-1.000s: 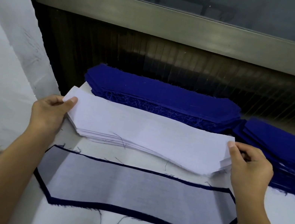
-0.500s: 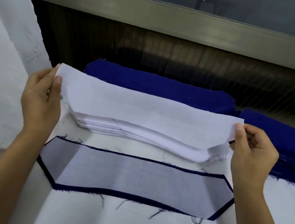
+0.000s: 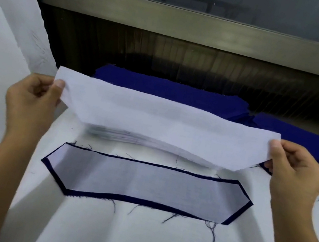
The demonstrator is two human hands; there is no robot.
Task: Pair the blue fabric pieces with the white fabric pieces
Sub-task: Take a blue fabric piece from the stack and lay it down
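Above the table's middle, I pinch one white fabric piece (image 3: 164, 126) at its ends with my left hand (image 3: 31, 102) and right hand (image 3: 295, 166), taut off its stack (image 3: 130, 138), presumably to keep it flat for pairing with a piece from the blue stack (image 3: 170, 89) at the far edge.

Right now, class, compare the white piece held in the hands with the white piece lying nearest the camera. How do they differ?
The held white piece is lifted, pinched at its ends by the left hand and right hand; the lying white piece rests flat. The held white piece sags; the lying white piece looks smooth, with a blue piece's edge showing around it. Both share a long shape with angled ends.
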